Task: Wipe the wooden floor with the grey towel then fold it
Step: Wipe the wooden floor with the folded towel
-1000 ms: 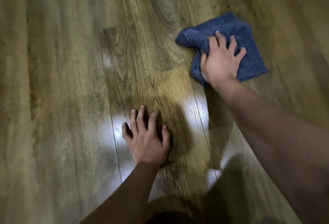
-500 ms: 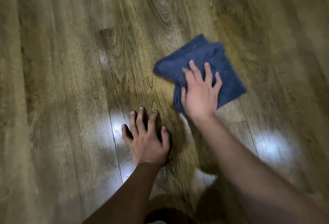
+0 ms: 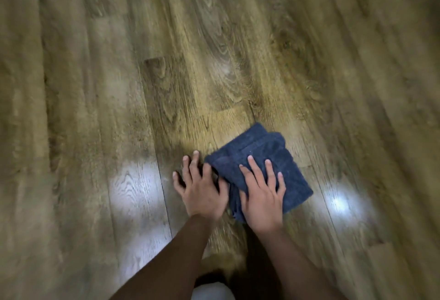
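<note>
Floor: wooden floor (image 3: 214,61) of long planks with swirling brown grain, glossy, with two pale light glares, one left of the left hand and one right of the right hand.
Towel: towel (image 3: 269,156), dark blue-grey terry, folded into a rough square with layered edges, lying flat on the floor under the right hand and touching the left hand's fingers.
Right hand: right hand (image 3: 263,195) lies palm-down with fingers spread, pressing on the towel, gripping nothing.
Left hand: left hand (image 3: 202,190) lies flat on bare wood, fingers splayed, just beside the right hand.
</note>
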